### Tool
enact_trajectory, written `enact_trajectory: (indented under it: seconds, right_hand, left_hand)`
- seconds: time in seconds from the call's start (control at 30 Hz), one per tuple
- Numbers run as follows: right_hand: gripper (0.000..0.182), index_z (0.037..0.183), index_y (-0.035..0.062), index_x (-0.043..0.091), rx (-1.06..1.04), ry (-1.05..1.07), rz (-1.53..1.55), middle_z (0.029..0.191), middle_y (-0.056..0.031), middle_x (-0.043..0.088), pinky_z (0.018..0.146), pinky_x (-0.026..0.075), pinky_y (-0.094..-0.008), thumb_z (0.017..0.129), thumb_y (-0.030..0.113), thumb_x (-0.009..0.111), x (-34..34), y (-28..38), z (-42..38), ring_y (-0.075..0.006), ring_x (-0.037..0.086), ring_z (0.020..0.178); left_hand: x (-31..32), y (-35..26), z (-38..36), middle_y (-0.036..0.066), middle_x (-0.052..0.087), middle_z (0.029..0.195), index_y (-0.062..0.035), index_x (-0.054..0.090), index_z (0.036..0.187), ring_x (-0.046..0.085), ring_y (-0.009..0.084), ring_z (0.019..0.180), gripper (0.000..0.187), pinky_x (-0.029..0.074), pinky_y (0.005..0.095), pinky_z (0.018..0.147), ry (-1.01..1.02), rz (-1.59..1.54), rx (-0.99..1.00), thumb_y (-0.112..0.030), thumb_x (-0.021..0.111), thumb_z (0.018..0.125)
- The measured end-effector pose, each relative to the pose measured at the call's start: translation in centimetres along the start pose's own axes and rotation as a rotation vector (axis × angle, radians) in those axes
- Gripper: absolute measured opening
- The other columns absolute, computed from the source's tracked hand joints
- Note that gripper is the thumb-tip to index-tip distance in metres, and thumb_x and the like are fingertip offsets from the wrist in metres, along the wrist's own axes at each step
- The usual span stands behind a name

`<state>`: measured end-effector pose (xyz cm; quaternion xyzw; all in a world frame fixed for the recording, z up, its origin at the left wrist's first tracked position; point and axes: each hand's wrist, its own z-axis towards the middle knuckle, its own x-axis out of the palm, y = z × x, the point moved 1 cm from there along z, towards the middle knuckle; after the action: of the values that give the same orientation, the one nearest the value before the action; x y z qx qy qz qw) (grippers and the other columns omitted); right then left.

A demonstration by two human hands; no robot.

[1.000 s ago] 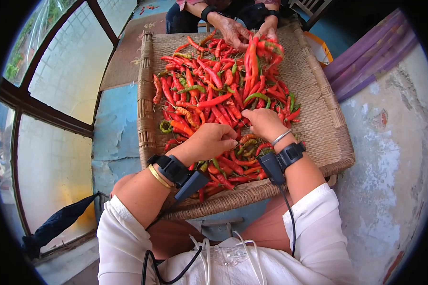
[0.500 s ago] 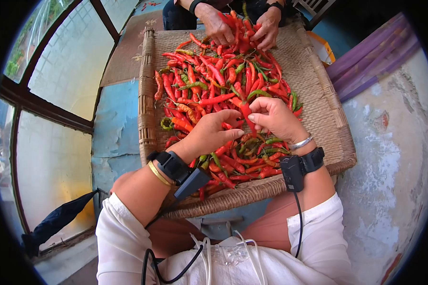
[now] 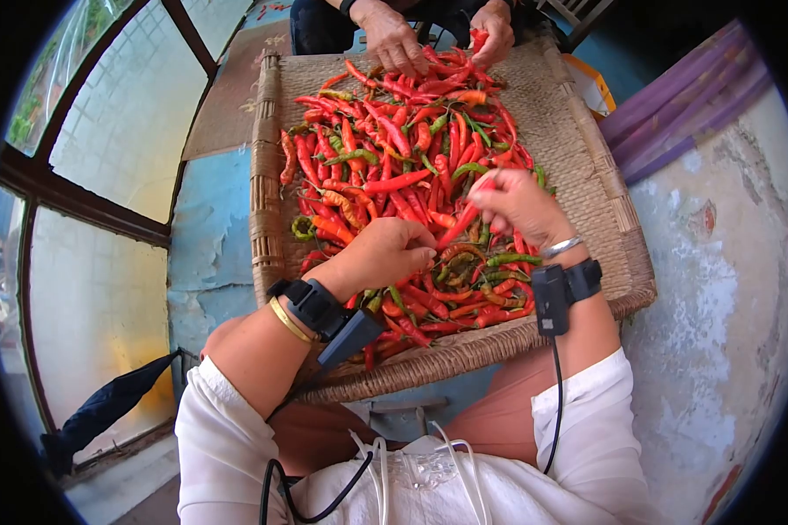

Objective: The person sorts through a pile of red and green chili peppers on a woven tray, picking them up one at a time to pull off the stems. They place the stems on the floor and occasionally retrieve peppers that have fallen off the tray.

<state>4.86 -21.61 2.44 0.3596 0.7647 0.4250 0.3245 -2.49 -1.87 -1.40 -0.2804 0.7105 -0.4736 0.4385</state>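
In my right hand, the fingers are closed on a red chili pepper that slants down to the left. Another bit of red shows at those fingertips. My left hand is pinched shut right by the pepper's lower end; what lies between its fingertips is hidden. Below both hands spreads a heap of chili peppers, mostly red, some green or orange and wrinkled. They lie on a large woven tray with a raised, bound rim.
Across the tray, another person's hands work at the heap's far end, one holding red peppers. Windows stand at the left, a peeling wall at the right. A purple cloth hangs beside the tray's far right.
My right hand has moved right and slightly up, tilting the pepper. My left fingers have closed into a pinch. The other person's hands have drawn apart, one lifting red peppers.
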Motion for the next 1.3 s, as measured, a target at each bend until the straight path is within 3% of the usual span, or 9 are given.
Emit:
enact_trajectory:
  seconds: [0.2, 0.3, 0.4, 0.73, 0.87, 0.97, 1.07, 1.2, 1.3]
  right_hand:
    - [0.029, 0.104, -0.0025, 0.054, -0.264, -0.258, 0.547, 0.078, -0.005, 0.058, 0.051, 0.044, -0.0185, 0.081, 0.015, 0.056, -2.1, -0.1, 1.0, -0.0066, 0.055, 0.062]
    - [0.053, 0.122, 0.0022, 0.041, -0.279, -0.373, -0.496, 0.099, -0.0136, 0.056, 0.071, 0.048, -0.0309, 0.075, 0.016, 0.062, -2.9, -4.4, 4.0, -0.0225, 0.058, 0.085]
    - [0.056, 0.123, 0.0039, 0.038, -0.49, -0.399, -0.859, 0.11, -0.0171, 0.05, 0.08, 0.045, -0.0361, 0.073, 0.015, 0.062, -1.8, -5.7, 4.4, -0.0304, 0.054, 0.094]
    - [0.016, 0.073, 0.0043, 0.055, -0.369, -0.342, -1.062, 0.089, -0.0139, 0.05, 0.065, 0.046, -0.0409, 0.067, 0.013, 0.067, 0.8, -3.8, 2.4, -0.0315, 0.056, 0.074]
    - [0.014, 0.074, 0.005, 0.057, -0.525, -0.472, -0.966, 0.073, -0.0112, 0.052, 0.06, 0.046, -0.0378, 0.071, 0.016, 0.064, 1.2, -0.9, 1.0, -0.0274, 0.057, 0.069]
    - [0.013, 0.078, 0.0016, 0.057, -0.304, -0.193, -0.041, 0.062, -0.0016, 0.057, 0.045, 0.043, -0.0235, 0.079, 0.014, 0.059, 1.6, 0.2, 0.2, -0.0086, 0.054, 0.05]
    - [0.011, 0.082, 0.0019, 0.056, -0.142, 0.065, 0.244, 0.064, 0.0003, 0.057, 0.04, 0.041, -0.0186, 0.081, 0.013, 0.057, 2.4, -0.2, -0.2, -0.0047, 0.053, 0.048]
    - [0.013, 0.089, 0.0021, 0.054, -0.016, 0.201, -0.069, 0.061, 0.0001, 0.055, 0.04, 0.042, -0.0184, 0.082, 0.013, 0.055, 1.9, -0.1, 0.0, -0.0061, 0.053, 0.046]
    - [0.029, 0.108, 0.0003, 0.05, -0.32, -0.062, 0.684, 0.078, -0.0047, 0.059, 0.06, 0.049, -0.0224, 0.083, 0.014, 0.055, -0.1, -0.3, 1.5, -0.0107, 0.059, 0.075]
  left_hand:
    - [-0.8, -0.3, 0.0, 0.003, 0.057, 0.074, -0.0007, 0.056, 0.095, 0.051, 0.0112, 0.06, 0.02, 0.044, 0.0256, 0.057, -0.126, -0.054, -0.095, -0.012, 0.06, 0.079]
    - [-2.3, 0.8, 0.8, 0.01, 0.056, 0.092, -0.0007, 0.055, 0.099, 0.055, 0.0202, 0.069, 0.026, 0.045, 0.03, 0.064, -0.482, 0.399, 0.364, -0.011, 0.062, 0.076]
    - [-3.3, 0.4, 0.6, 0.016, 0.051, 0.105, -0.0037, 0.051, 0.108, 0.054, 0.028, 0.088, 0.038, 0.045, 0.0352, 0.074, -0.603, 0.444, 0.141, -0.011, 0.063, 0.072]
    - [-3.6, 0.9, 0.5, 0.015, 0.056, 0.096, -0.0038, 0.056, 0.099, 0.055, 0.0329, 0.084, 0.033, 0.046, 0.0392, 0.071, -0.322, 0.706, -0.088, -0.017, 0.064, 0.07]
    - [-2.8, 0.7, 0.5, 0.015, 0.059, 0.073, -0.0029, 0.062, 0.083, 0.058, 0.0311, 0.072, 0.02, 0.045, 0.0389, 0.065, -0.217, 0.475, 0.076, -0.019, 0.063, 0.071]
    - [-1.7, 0.3, 0.3, 0.017, 0.059, 0.071, -0.0015, 0.061, 0.084, 0.057, 0.0321, 0.068, 0.023, 0.045, 0.0383, 0.062, 0.03, 0.413, 0.033, -0.021, 0.061, 0.072]
    - [-1.1, 0.5, 0.2, 0.017, 0.059, 0.071, -0.0022, 0.062, 0.086, 0.057, 0.0321, 0.069, 0.024, 0.045, 0.0385, 0.062, 0.107, 0.363, 0.146, -0.021, 0.061, 0.072]
    - [-1.1, 0.9, 0.1, 0.017, 0.059, 0.072, -0.0023, 0.062, 0.088, 0.058, 0.0321, 0.069, 0.024, 0.045, 0.0384, 0.062, 0.184, 0.418, 0.136, -0.02, 0.06, 0.072]
    - [-1.3, 0.0, 0.0, 0.016, 0.059, 0.074, 0.0002, 0.06, 0.089, 0.058, 0.0263, 0.067, 0.022, 0.046, 0.033, 0.061, 0.16, 0.44, 0.116, -0.016, 0.06, 0.075]
